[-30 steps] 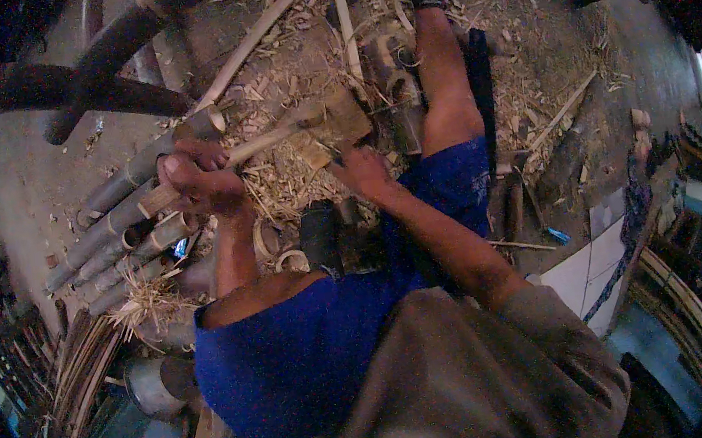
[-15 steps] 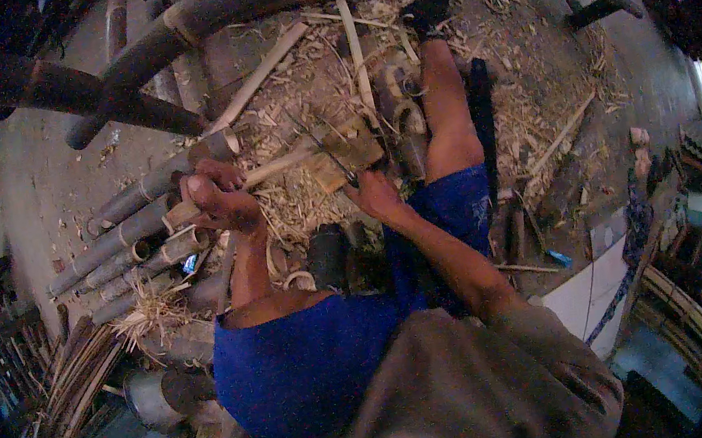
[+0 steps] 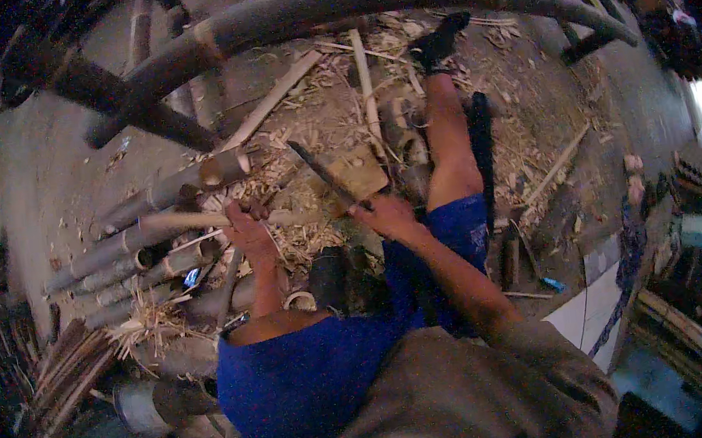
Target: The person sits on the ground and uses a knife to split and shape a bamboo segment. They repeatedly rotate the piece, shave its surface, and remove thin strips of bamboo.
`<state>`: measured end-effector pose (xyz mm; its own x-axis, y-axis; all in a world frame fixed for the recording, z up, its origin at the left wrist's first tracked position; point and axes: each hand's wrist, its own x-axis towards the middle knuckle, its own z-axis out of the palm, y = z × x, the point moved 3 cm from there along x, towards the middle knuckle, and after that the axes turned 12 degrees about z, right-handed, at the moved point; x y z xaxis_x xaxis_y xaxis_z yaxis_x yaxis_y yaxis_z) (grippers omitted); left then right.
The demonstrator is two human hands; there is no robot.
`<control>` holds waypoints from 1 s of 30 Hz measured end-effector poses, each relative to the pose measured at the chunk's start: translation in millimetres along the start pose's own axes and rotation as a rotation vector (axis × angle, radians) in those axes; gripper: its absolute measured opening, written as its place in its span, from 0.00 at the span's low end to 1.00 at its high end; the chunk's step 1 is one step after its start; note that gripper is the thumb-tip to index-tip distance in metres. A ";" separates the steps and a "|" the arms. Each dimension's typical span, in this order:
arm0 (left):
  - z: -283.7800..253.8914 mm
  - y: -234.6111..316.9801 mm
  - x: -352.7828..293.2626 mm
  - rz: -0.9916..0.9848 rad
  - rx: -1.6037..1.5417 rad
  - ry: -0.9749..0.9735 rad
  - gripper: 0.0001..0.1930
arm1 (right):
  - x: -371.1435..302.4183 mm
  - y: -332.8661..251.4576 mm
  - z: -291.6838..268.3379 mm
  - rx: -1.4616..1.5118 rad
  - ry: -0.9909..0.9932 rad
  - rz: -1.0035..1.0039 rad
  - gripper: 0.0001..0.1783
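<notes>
My left hand [image 3: 251, 230] is closed around a pale bamboo strip [image 3: 175, 221], which sticks out on both sides of the fist and is smeared by motion. Its right end lies left of the block, close to the knife. In my right hand [image 3: 386, 215] is the handle of a long dark-bladed knife [image 3: 321, 171], its blade slanting up and to the left. Behind the blade, a squarish wooden block [image 3: 363, 173] sits among the shavings, just beyond my right hand. The fingers' undersides are hidden.
Cut bamboo poles [image 3: 117, 241] lie at the left, near a bundle of thin shavings [image 3: 154, 322]. A large bamboo frame [image 3: 347, 4] arches across the far side. My outstretched leg [image 3: 451, 142] lies right of the block. Wood chips [image 3: 535, 117] cover the floor.
My left hand has moved right and nearer to me, turning the strip from a slant to nearly level. The strip's end has left the block. The knife stays in my right hand.
</notes>
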<state>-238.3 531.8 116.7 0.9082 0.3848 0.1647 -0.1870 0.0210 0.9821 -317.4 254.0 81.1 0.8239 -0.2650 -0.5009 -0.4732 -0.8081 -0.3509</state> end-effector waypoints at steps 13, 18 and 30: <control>-103.0 36.9 -6.1 0.024 1.185 -0.393 0.25 | 175.2 -8.0 -55.7 -0.210 0.408 -0.050 0.21; -108.8 30.9 -0.5 -0.063 1.271 -0.450 0.24 | 215.1 33.2 -34.5 -0.496 0.558 -0.054 0.25; -136.3 7.2 -16.5 0.267 1.107 -0.274 0.21 | 162.5 1.3 -61.6 -0.059 0.411 0.164 0.31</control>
<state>-305.7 651.4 108.6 0.9650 0.0412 0.2588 -0.0781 -0.8974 0.4343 -165.0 177.5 48.0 0.8004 -0.5701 -0.1855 -0.5995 -0.7631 -0.2416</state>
